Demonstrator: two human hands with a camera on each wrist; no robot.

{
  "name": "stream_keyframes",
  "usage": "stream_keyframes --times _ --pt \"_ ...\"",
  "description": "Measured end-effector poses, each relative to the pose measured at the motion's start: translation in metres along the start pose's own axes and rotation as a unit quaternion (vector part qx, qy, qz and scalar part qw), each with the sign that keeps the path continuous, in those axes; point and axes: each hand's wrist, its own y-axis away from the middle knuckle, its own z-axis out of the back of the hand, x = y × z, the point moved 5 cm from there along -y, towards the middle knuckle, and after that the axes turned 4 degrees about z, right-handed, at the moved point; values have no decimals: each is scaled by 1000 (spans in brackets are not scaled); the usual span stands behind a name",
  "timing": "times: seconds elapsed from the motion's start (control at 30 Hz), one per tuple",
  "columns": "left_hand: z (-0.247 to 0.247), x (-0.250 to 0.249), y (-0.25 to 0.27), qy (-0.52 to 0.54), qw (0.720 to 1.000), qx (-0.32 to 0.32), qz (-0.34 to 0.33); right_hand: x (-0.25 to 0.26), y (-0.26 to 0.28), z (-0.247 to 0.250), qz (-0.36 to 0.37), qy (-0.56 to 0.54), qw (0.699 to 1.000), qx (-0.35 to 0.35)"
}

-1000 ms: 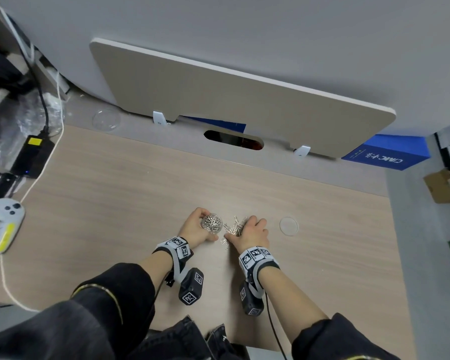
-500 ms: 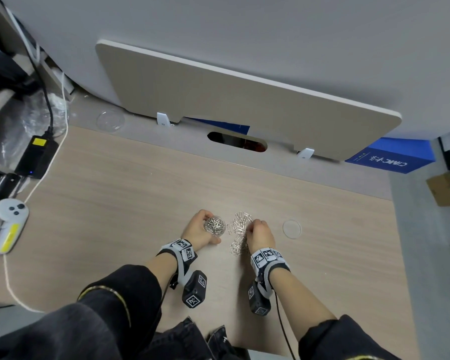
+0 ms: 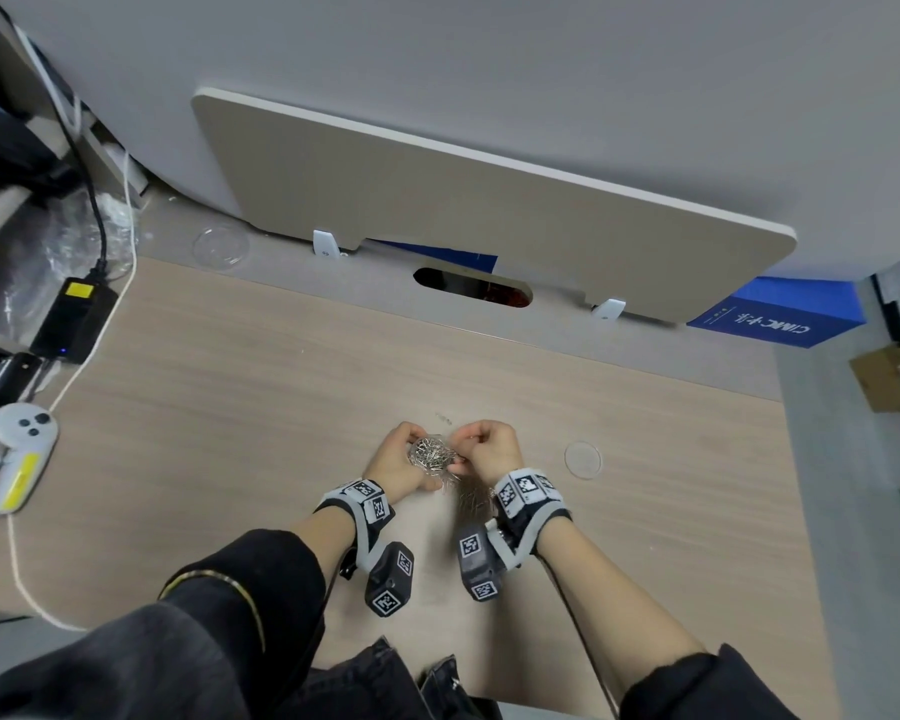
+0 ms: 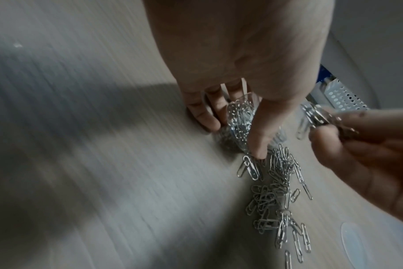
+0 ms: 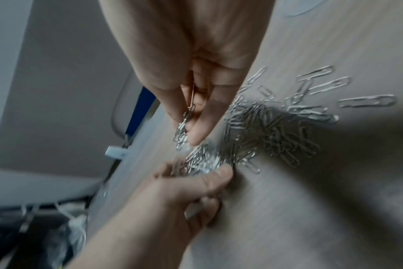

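Note:
My left hand [image 3: 396,467] grips a small clear container [image 3: 430,454] full of silver paper clips, resting it on the wooden desk [image 3: 230,407]. In the left wrist view the fingers and thumb of the left hand [image 4: 232,131] wrap round the container [image 4: 239,123]. My right hand [image 3: 489,452] pinches a small bunch of paper clips [image 5: 182,131] between thumb and fingers, close beside the container's [image 5: 203,162] top. A loose pile of paper clips [image 4: 281,191] lies on the desk under my right wrist, also visible as the pile [image 5: 271,127].
A clear round lid [image 3: 583,459] lies on the desk right of my hands. At the left edge are a white controller [image 3: 19,454], a black power adapter [image 3: 74,319] and cables. A beige divider panel [image 3: 489,200] stands at the back.
My right hand rose from the loose pile with a pinch of clips and moved up and left to the container. My left hand kept holding the container.

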Motion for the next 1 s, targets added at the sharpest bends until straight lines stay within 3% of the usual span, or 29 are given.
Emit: stream_keyframes --times 0.17,0.3,0.47,0.53,0.6,0.7,0.8,1.0 --pt "0 -7 6 10 1000 15 -7 6 -2 -26 83 174 981 -14" --pt "1 -6 6 16 1000 16 -5 9 0 -25 109 202 973 5" --pt "3 -7 5 -7 1000 -1 -5 14 -9 9 117 170 975 -83" --pt "6 -8 5 -8 1000 -6 9 13 -16 17 114 206 966 -105" --pt "12 -9 4 -1 1000 -25 17 14 -22 13 118 313 940 -59" --pt "28 -5 -2 23 996 -78 27 23 -27 -3 139 455 879 23" --pt "46 2 -7 46 991 -117 35 36 -37 -18 139 502 851 68" --pt "63 1 -6 61 989 -134 27 42 -50 -47 176 539 815 123"
